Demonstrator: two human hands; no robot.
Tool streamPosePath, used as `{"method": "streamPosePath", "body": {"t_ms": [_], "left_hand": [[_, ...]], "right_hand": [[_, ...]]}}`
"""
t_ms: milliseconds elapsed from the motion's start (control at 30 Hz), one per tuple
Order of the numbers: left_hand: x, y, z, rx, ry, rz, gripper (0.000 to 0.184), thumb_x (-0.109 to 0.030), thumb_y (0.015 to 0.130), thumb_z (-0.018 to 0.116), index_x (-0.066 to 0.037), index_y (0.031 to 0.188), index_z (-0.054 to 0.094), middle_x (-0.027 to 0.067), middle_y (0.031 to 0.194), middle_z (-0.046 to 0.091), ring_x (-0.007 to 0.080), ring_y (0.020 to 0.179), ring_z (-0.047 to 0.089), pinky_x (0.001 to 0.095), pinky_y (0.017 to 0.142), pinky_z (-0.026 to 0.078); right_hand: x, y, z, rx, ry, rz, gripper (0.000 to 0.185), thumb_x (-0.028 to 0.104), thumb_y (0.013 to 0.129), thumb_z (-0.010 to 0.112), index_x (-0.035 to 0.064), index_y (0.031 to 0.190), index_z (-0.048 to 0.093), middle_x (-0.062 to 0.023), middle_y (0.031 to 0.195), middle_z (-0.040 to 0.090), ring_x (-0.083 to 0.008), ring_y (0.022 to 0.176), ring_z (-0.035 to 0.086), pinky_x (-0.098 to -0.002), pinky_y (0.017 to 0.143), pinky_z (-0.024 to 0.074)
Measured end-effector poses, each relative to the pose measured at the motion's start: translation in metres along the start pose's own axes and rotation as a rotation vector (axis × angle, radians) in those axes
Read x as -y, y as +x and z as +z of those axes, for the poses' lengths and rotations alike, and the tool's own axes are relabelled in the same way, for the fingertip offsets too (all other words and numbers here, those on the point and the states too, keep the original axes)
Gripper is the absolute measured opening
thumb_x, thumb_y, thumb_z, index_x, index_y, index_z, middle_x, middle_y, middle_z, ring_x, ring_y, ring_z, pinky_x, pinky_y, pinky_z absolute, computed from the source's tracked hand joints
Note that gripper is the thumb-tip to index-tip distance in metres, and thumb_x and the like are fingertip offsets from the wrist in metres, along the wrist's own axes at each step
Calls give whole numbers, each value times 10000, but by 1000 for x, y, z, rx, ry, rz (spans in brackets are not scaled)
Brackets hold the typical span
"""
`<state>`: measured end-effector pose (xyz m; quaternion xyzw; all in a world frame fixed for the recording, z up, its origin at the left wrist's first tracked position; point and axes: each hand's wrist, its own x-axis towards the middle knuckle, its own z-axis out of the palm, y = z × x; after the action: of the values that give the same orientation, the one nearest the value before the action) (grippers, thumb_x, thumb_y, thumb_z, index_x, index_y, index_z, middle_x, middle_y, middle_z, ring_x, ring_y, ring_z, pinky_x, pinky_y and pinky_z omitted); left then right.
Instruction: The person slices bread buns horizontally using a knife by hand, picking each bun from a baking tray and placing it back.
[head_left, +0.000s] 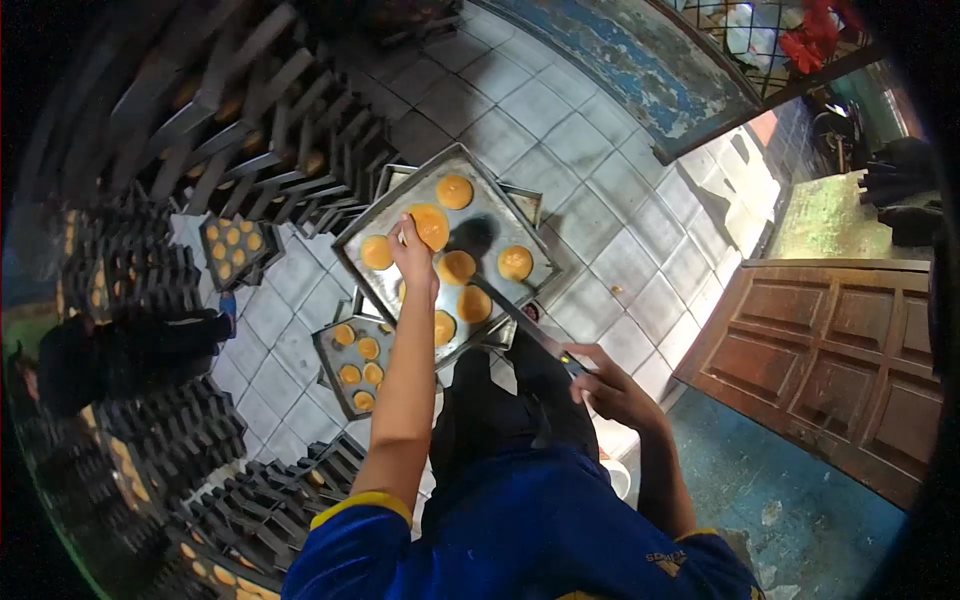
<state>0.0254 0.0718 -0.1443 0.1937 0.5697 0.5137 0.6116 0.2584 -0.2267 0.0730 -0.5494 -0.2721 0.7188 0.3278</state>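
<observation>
My left hand [413,255] grips a round golden bun [428,228] by its edge, held up over a large metal baking tray [352,240]. Several more buns lie spread on that tray, among them one bun [454,192] near its far corner and another bun [515,263] toward the right. In my right hand [605,385] is a knife with a dark handle. Its long blade [520,320] points up and left, the tip close to the buns in the middle of the tray. Part of the tray is hidden behind my left forearm.
A smaller tray of buns [335,362] sits at the lower left, and another bun tray [232,225] lies farther left. Crisscrossed stacks of trays [280,120] fill the left side. Another person [130,350] is at far left. A wooden door [810,370] stands to the right.
</observation>
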Motion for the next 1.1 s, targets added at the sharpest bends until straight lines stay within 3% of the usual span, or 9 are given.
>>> {"method": "streamPosePath", "body": {"t_ms": [133, 267, 333, 400, 467, 633, 800, 867, 1100], "left_hand": [[130, 81, -11, 35, 488, -124, 631, -580, 979, 738, -46, 1278, 582, 175, 1162, 737, 327, 1037, 734, 444, 899, 570], [177, 92, 12, 238, 1041, 105, 578, -526, 967, 723, -41, 1261, 610, 287, 1110, 733, 485, 1088, 694, 526, 954, 533], [186, 79, 24, -13, 1346, 743, 466, -417, 986, 690, -39, 1251, 622, 279, 1111, 685, 478, 1073, 652, 538, 973, 510], [179, 49, 39, -50, 1308, 764, 417, -305, 997, 640, -20, 1300, 609, 265, 1172, 633, 478, 1102, 597, 546, 1019, 475], [199, 39, 29, 307, 1096, 310, 534, -291, 952, 677, 0, 1386, 566, 277, 1280, 605, 500, 1194, 563, 550, 1057, 452], [263, -5, 25, 56, 1054, -281, 803, -350, 768, 877, 5, 1403, 536, 294, 1398, 544, 479, 1315, 528, 520, 1122, 450], [252, -20, 41, -38, 1078, -263, 790, -291, 744, 913, -25, 1369, 508, 282, 1391, 574, 460, 1279, 569, 494, 1122, 459], [251, -29, 41, 177, 662, -104, 658, -191, 778, 878, -49, 1272, 467, 228, 1207, 634, 445, 1151, 632, 468, 1056, 494], [191, -46, 46, 364, 720, 226, 569, -70, 823, 789, -81, 1277, 445, 138, 1182, 611, 288, 1097, 650, 435, 973, 525]], "right_hand": [[-18, -40, -50, -273, -67, 236, 500, 214, 1128, 524, 165, 1610, 400, 6, 898, 628, -50, 606, 429, -231, 542, 345], [-1, -51, -69, -395, -1, 289, 480, 197, 1129, 513, 163, 1597, 413, -2, 898, 642, -35, 570, 410, -226, 506, 312], [0, -44, -77, -373, 19, 309, 477, 195, 1132, 507, 168, 1599, 411, -1, 904, 638, -29, 569, 403, -224, 497, 303], [-3, -35, -90, -341, 54, 318, 477, 179, 1129, 503, 171, 1597, 416, -5, 918, 641, -23, 567, 401, -223, 489, 307], [-9, -23, -100, -300, 125, 300, 485, 165, 1121, 509, 171, 1598, 421, -13, 934, 650, -24, 574, 412, -222, 489, 323], [0, 3, -109, -264, 20, 230, 498, 143, 1115, 521, 149, 1605, 425, -18, 936, 661, -28, 590, 426, -220, 499, 338], [12, -4, -99, -315, 15, 252, 493, 137, 1113, 524, 148, 1598, 433, -13, 911, 647, -33, 599, 424, -223, 509, 334], [10, -9, -96, -322, 25, 258, 500, 150, 1111, 539, 153, 1600, 431, 3, 908, 634, -18, 607, 397, -213, 504, 303], [-19, -10, -56, -532, -564, 84, 468, 129, 1100, 488, 145, 1564, 433, -135, 873, 702, -262, 817, 687, -421, 787, 533]]}}
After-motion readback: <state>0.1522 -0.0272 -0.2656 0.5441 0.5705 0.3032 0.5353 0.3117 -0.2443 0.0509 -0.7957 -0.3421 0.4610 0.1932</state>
